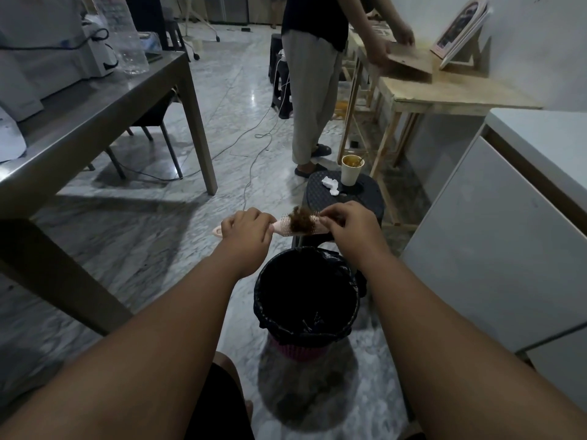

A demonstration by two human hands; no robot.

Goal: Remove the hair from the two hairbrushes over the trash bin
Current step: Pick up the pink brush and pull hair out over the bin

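A pink hairbrush [283, 226] is held level just beyond the far rim of a trash bin [270, 308] lined with a black bag. My left hand [246, 231] is closed around its handle, whose tip sticks out to the left. A clump of brown hair [301, 220] sits tangled in the bristles. My right hand [347, 225] pinches at the hair on the brush's right end. Only one hairbrush is in view.
A black stool [320, 193] behind the bin carries a paper cup [350, 170] and crumpled tissue [331, 186]. A person [313, 84] stands at a wooden table [444, 90] ahead. A metal table [95, 100] is on the left, white cabinets [495, 242] on the right. Cables [251, 173] cross the floor.
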